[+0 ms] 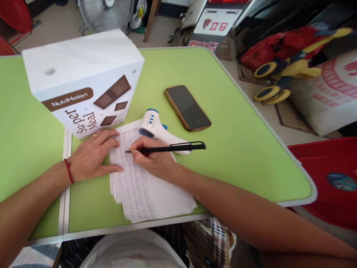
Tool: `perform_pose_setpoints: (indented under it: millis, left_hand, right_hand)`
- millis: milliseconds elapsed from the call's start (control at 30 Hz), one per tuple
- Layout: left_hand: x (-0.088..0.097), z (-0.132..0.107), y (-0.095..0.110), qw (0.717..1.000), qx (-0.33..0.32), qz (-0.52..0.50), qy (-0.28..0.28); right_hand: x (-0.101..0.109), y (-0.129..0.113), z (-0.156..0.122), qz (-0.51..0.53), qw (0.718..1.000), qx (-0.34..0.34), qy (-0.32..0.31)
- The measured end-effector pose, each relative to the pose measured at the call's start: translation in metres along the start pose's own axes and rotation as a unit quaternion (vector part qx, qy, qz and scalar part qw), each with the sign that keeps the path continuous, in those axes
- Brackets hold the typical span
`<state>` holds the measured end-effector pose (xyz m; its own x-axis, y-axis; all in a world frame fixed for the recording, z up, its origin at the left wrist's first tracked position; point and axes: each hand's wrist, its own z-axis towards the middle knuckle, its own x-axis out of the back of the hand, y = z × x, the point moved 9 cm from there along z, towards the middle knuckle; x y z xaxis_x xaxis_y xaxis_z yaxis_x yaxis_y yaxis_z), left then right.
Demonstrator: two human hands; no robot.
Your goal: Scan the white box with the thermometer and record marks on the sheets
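Observation:
My right hand (152, 160) is closed around a black pen (170, 148), whose tip rests on a stack of white paper (134, 186) covered in small writing. The sheets lie on a green folding table (237, 141) near its front edge. My left hand (93, 156) lies flat on the left edge of the paper with fingers stretched out; it wears a ring, and a red cord circles the wrist.
A white NutriMotion Super Meal box (83, 78) stands just beyond my left hand. A white and blue infrared thermometer (156, 128) lies behind my right hand, a phone (187, 108) in a brown case further back. Bags, a sack and a fan crowd the floor around.

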<state>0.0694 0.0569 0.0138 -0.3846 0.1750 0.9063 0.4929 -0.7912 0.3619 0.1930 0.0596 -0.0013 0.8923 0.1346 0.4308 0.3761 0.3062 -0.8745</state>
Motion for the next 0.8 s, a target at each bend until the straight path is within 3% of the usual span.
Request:
perform_pose_setpoints:
  millis: [467, 633, 800]
  left_hand:
    - [-0.001, 0.000, 0.001, 1.000, -0.003, 0.002, 0.000]
    - [-0.001, -0.001, 0.001, 1.000, -0.005, 0.008, 0.001]
    - [-0.002, -0.001, -0.001, 1.000, 0.007, 0.003, -0.006]
  right_hand:
    - [0.001, -0.003, -0.001, -0.026, 0.999, 0.030, 0.000]
    - [0.002, 0.000, -0.001, -0.021, 1.000, 0.009, 0.001]
    - [0.014, -0.009, -0.003, -0.010, 0.999, 0.026, 0.042]
